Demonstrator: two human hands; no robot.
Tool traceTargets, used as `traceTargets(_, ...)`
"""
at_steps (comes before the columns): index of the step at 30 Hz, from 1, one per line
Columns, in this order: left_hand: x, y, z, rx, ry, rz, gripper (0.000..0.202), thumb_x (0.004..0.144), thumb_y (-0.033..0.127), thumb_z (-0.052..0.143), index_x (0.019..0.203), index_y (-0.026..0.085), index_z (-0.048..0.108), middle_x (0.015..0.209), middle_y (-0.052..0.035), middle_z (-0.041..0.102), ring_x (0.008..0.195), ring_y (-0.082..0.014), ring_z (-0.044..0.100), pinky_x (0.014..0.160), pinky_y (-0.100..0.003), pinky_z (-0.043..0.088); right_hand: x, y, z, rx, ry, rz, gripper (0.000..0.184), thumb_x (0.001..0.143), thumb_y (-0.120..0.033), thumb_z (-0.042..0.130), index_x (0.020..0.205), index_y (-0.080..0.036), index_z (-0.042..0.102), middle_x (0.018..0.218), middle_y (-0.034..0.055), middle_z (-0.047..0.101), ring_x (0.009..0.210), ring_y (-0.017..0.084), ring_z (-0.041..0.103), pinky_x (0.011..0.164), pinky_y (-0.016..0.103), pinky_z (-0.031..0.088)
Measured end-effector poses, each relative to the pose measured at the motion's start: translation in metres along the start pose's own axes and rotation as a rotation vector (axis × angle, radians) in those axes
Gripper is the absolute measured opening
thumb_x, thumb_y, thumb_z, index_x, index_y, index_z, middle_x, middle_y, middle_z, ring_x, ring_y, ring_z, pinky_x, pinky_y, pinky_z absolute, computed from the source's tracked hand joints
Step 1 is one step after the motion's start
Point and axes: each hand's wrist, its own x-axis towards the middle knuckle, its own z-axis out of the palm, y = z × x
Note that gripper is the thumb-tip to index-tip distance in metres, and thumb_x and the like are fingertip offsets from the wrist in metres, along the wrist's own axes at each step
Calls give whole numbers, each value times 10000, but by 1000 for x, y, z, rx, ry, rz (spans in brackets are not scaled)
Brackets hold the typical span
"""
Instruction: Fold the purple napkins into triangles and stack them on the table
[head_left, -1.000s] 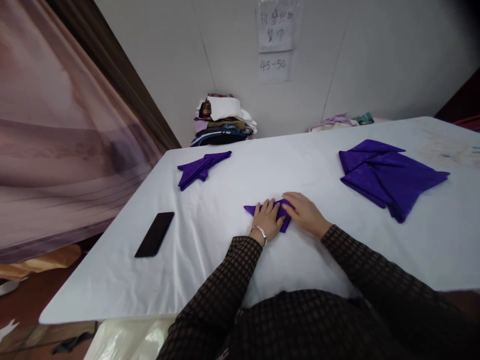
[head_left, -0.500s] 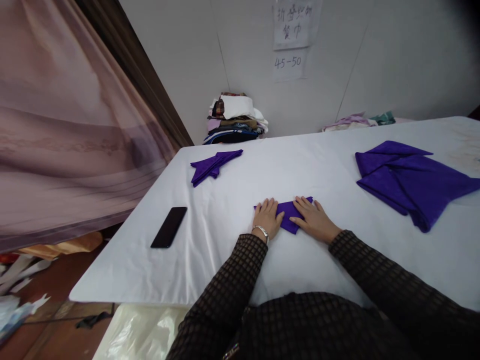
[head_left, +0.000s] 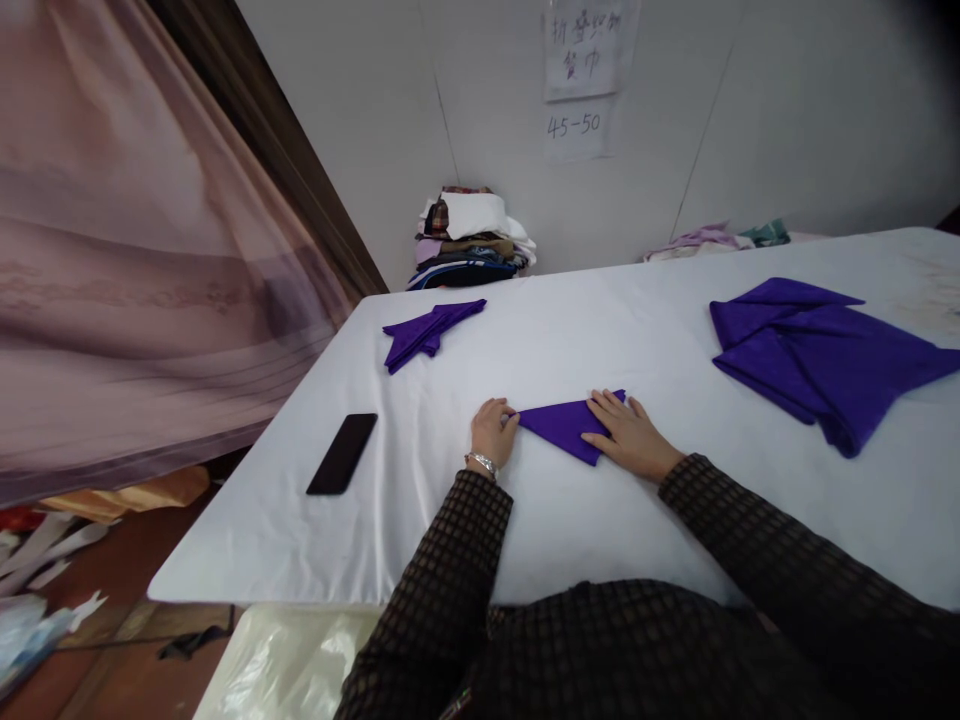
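Note:
A small purple cloth, folded to a triangle, lies on the white table in front of me. My left hand sits at its left tip with fingers curled, pinching the corner. My right hand lies flat on the cloth's right end, fingers stretched out and pressing it down. A silver bracelet is on my left wrist.
A black phone lies near the table's left edge. A folded purple cloth sits at the far left, and a stack of larger purple cloths at the right. Piled clothes rest against the back wall.
My left hand slid left off the cloth's middle to its left tip, uncovering the purple triangle. My right hand stayed on the right end.

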Motion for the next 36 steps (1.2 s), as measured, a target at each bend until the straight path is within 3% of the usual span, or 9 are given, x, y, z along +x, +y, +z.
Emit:
traceTargets(7, 6, -10, -10, 9, -64, 109, 127, 752, 242, 527, 652, 202, 594, 1038, -97, 655, 1098, -263, 534, 999, -474, 389, 1, -3, -5, 62, -24, 20, 725, 859, -642, 321, 1409, -170, 331, 1480, 132, 268, 1366, 292, 200, 1081, 550, 96)
traceTargets(11, 12, -24, -7, 126, -86, 121, 208, 775, 336, 454, 708, 223, 617, 1133, -83, 625, 1185, -283, 470, 1011, -496, 357, 3, -6, -13, 132, -9, 1, 726, 850, -641, 356, 1414, -186, 320, 1480, 127, 277, 1368, 285, 191, 1089, 531, 57)
traceTargets(15, 14, -25, -11, 245, -190, 71, 297, 828, 332, 346, 779, 242, 625, 1235, -56, 577, 1251, -251, 421, 1025, -478, 330, 4, -8, -18, 189, 25, -3, 719, 848, -626, 391, 1418, -197, 309, 1472, 120, 300, 1366, 282, 195, 1090, 526, 38)
traceTargets(19, 14, -20, -20, 352, -247, -1, 342, 857, 309, 293, 828, 250, 628, 1297, -43, 540, 1286, -238, 386, 1028, -507, 298, 3, -10, -19, 193, 35, -19, 704, 847, -617, 407, 1416, -213, 313, 1466, 123, 312, 1361, 292, 205, 1086, 536, 35)
traceTargets(22, 15, -9, -22, 425, -174, -35, 362, 872, 316, 273, 917, 247, 626, 1319, -57, 520, 1288, -245, 382, 1026, -542, 276, 4, -9, -17, 171, 54, -41, 704, 849, -625, 394, 1416, -217, 309, 1458, 127, 328, 1359, 290, 213, 1080, 554, 57)
traceTargets(26, 9, 27, -10, 444, -75, 194, 435, 887, 357, 252, 1144, 206, 569, 1384, -93, 452, 1325, -237, 329, 1081, -514, 192, 5, -9, -15, 159, 64, -48, 719, 844, -647, 375, 1412, -211, 312, 1457, 138, 326, 1358, 288, 217, 1072, 571, 74)
traceTargets(29, 1, 51, 7, 461, -262, 383, 506, 867, 400, 300, 1269, 169, 503, 1437, -95, 383, 1355, -249, 275, 1098, -492, 173, 5, -9, -15, 152, 73, -52, 707, 847, -639, 376, 1407, -212, 319, 1454, 138, 332, 1357, 285, 223, 1068, 580, 84)
traceTargets(32, -4, 54, 20, 515, -449, 365, 621, 833, 448, 352, 1346, 104, 419, 1456, -117, 329, 1361, -269, 258, 1091, -491, 207, 6, -8, -17, 162, 78, -67, 716, 844, -643, 379, 1408, -206, 315, 1445, 134, 350, 1353, 285, 233, 1067, 582, 95)
traceTargets(36, -4, 46, 23, 547, -499, 347, 668, 832, 473, 330, 1384, 97, 353, 1478, -100, 263, 1375, -254, 222, 1097, -482, 210, 7, -4, -24, 219, 56, -65, 717, 853, -645, 356, 1412, -201, 302, 1437, 115, 370, 1347, 274, 254, 1065, 598, 54)
